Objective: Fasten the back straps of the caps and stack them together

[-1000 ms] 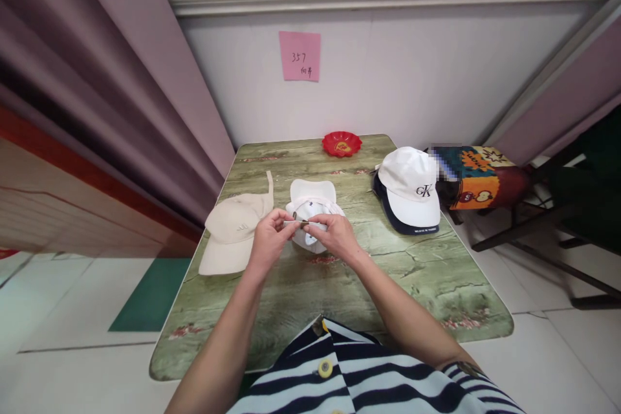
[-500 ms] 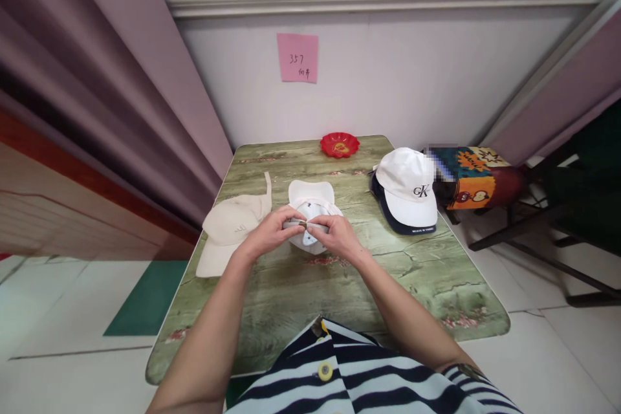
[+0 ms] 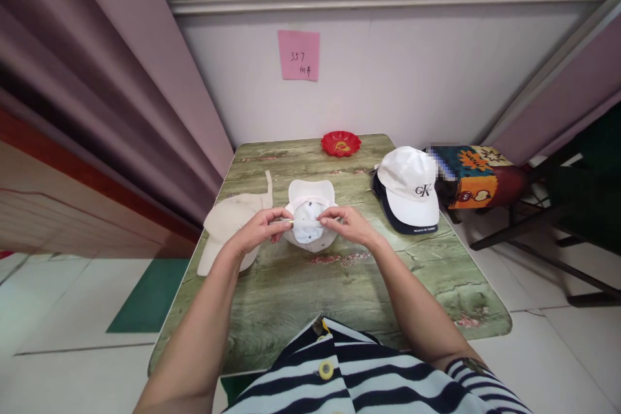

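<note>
A white cap [image 3: 311, 191] lies upside down near the middle of the table, its brim toward the wall and its inside showing. My left hand [image 3: 264, 228] pinches one end of the cap's strap, at its left side. At the right side, my right hand [image 3: 345, 224] pinches the strap with thumb and forefinger. The strap stretches between both hands across the cap's opening. A beige cap [image 3: 224, 223] rests on the left, partly behind my left hand.
On the right, a white cap with black letters [image 3: 407, 184] sits on a dark cap [image 3: 388, 213]. A red scalloped dish [image 3: 341, 143] stands at the back of the green table [image 3: 310, 297]. Beyond the right edge is a patterned stool [image 3: 475, 184].
My hands have moved apart, left and right, from the middle of the strap. More of the cap's inside shows between them.
</note>
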Demonstrator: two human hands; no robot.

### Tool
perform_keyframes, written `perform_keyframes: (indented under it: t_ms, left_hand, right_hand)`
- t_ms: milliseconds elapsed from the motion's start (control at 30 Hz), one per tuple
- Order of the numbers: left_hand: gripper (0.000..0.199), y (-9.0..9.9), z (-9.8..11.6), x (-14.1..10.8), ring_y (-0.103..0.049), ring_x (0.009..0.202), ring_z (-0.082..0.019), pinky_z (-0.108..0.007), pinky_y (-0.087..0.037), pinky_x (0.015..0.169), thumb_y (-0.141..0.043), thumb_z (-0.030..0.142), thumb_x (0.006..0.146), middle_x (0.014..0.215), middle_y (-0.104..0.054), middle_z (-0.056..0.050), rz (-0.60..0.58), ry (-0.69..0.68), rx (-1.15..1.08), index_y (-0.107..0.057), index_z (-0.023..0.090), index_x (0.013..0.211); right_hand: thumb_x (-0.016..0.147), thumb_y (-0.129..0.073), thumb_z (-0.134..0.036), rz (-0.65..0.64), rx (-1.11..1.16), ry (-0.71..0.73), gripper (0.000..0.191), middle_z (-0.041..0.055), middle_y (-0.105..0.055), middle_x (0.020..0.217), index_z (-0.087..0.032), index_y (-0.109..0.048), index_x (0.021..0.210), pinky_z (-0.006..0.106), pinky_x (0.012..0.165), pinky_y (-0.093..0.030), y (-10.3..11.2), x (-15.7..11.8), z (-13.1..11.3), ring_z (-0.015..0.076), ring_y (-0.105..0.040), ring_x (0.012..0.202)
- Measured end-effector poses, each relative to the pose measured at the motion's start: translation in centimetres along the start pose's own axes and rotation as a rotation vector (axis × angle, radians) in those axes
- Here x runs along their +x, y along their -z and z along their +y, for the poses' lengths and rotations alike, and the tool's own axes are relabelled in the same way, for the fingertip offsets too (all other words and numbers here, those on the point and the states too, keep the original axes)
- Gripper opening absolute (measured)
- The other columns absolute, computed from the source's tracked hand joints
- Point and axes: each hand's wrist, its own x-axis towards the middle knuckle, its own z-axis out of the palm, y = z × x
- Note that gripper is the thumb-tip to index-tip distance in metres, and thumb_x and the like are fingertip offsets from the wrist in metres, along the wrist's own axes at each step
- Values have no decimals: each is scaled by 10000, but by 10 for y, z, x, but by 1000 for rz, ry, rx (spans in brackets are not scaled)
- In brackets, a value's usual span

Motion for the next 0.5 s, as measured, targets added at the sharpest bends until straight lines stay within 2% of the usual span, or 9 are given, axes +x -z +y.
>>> perform_keyframes:
  t_ms: [133,333,500]
  left_hand:
    - [326,1,-5,0,-475,567,-102,-211,-357,512,-689,444,824,687,-553,19,0,26,-10,-658,156,974]
    - [329,-3,-11,3,-436,525,-91,-204,-305,486,-727,430,786,639,-541,26,49,27,-24,-677,151,955]
    - [303,-6,-13,1,-406,512,-85,-204,-274,489,-734,408,780,607,-522,38,70,18,-50,-685,155,941]
  right_hand:
    - [905,-581,-383,-14,-30,13,283,24,-726,826,-154,-747,885,243,697,-398,4,2,3,157,-601,750]
    - [934,-519,-362,-21,-170,29,322,-16,-608,665,-145,-705,786,229,607,-311,4,2,-2,105,-461,600]
    - [920,-562,-387,-22,-168,10,301,-4,-667,724,-159,-726,810,236,648,-331,2,0,-7,113,-497,634]
